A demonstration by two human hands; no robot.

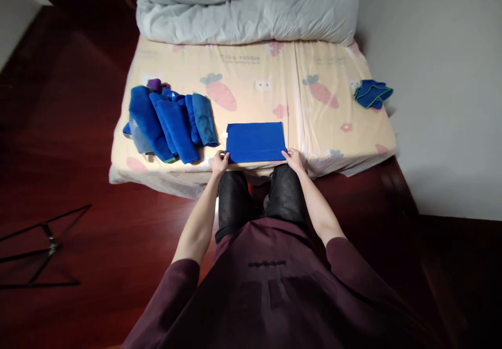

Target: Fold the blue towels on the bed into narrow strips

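A blue towel (255, 140) lies flat as a rectangle near the front edge of the bed, with a small white tag at its left side. My left hand (220, 162) pinches its near left corner. At the near right corner, my right hand (293, 159) has thumb and fingers closed on the cloth. Left of it rests a pile of rolled blue towels (176, 127), one with a green edge, and a bit of purple cloth (154, 84) shows behind them. Far to the right sits a crumpled blue cloth with green trim (372, 94).
The bed (251, 95) has a cream sheet printed with carrots and rabbits. A bunched grey quilt (251, 17) lies across its back. On the red floor at left stand black tripod legs (50, 247). A pale wall (439, 93) rises on the right.
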